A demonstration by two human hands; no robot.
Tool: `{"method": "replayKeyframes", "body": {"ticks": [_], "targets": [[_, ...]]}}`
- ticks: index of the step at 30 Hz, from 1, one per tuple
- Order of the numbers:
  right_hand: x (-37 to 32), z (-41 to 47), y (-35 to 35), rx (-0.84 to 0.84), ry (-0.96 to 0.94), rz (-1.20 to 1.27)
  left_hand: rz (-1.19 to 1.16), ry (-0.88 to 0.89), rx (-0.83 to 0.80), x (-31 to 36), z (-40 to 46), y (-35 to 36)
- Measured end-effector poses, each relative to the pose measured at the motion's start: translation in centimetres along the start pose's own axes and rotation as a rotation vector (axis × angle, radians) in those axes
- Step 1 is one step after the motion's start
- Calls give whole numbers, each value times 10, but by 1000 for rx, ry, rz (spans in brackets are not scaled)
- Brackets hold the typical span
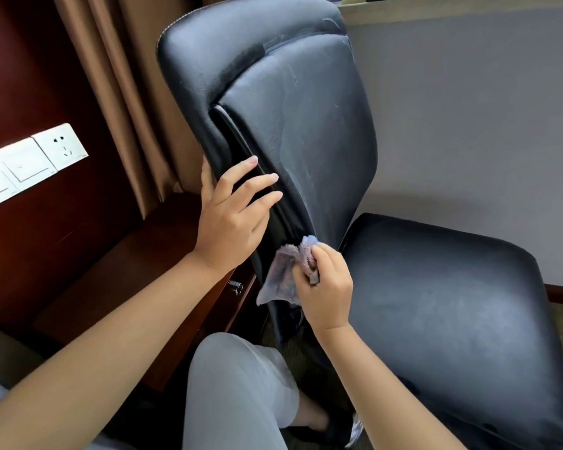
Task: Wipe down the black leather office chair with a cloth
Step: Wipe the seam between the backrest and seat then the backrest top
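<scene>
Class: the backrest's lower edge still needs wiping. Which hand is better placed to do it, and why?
The right hand: it already grips the cloth against the backrest bottom. The left hand has no cloth and steadies the side.

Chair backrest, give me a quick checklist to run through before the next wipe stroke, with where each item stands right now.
1. Cloth in hand: ok, the right hand grips it bunched.
2. Cloth on the leather: ok, its top touches the lower edge of the backrest.
3. Chair steadied: ok, the left hand rests on the backrest's side edge, fingers across it.
4. Backrest done: not ok, streaks and haze show on the panel.
5. Seat done: not ok, it looks dusty.
6. Cloth clean enough: cannot tell.
</scene>
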State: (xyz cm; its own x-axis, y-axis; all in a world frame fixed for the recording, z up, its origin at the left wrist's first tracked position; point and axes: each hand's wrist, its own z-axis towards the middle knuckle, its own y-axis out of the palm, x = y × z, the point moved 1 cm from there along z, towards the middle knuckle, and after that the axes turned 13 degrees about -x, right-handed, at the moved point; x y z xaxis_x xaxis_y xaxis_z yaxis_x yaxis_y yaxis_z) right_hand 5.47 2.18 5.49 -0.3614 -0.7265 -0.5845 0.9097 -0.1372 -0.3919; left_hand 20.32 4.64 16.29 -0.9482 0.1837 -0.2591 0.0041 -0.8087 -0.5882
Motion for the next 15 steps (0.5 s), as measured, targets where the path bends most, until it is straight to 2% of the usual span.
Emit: {"method": "replayKeyframes", "body": {"ticks": [5,8,11,15], "targets": [[13,-31,3,-55,295,91,14,1,-62,3,-4,-1],[11,-33,4,-84,375,112,41,30,-102,1,-6,-4],[5,-27,-1,-101,332,82,84,47,-124,2,-8,-4],[-22,5,-7,-50,149,120,138,44,-140,8,-11,0]]}}
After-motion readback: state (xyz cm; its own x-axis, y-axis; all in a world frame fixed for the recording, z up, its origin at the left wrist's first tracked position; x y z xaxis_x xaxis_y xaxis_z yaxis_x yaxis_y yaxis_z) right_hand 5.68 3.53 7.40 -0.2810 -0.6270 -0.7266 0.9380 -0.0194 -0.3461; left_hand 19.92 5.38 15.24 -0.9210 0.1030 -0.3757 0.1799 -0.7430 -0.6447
